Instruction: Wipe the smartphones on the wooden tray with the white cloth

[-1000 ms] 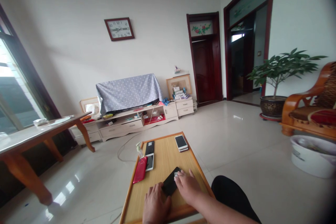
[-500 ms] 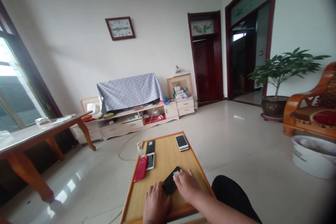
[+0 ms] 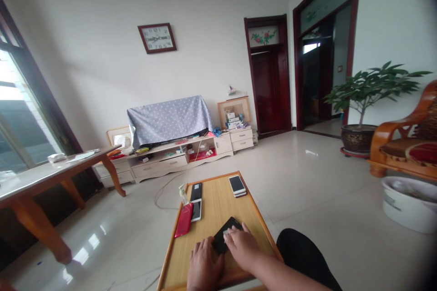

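Note:
A black phone (image 3: 228,227) lies slantwise on the small wooden table (image 3: 217,200) in front of me. My left hand (image 3: 205,261) holds it at its near left corner, fingers bent over one side and thumb at the near end. My right hand (image 3: 241,246) is on top of the phone, its fingers closed on a small pale piece, perhaps a wipe (image 3: 226,232), pressed to the dark surface. Most of that piece is hidden under the fingers.
At the table's left lie a red phone (image 3: 184,219), a white phone (image 3: 197,209) and a black phone-like item (image 3: 195,191), beside a clear pump bottle (image 3: 183,194). White phones (image 3: 236,184) lie stacked at the far right corner. My knee (image 3: 300,254) is right of the table.
My right hand has slid slightly left and toward me over the black phone, with the pale piece under its fingers. My left hand stays at the phone's corner.

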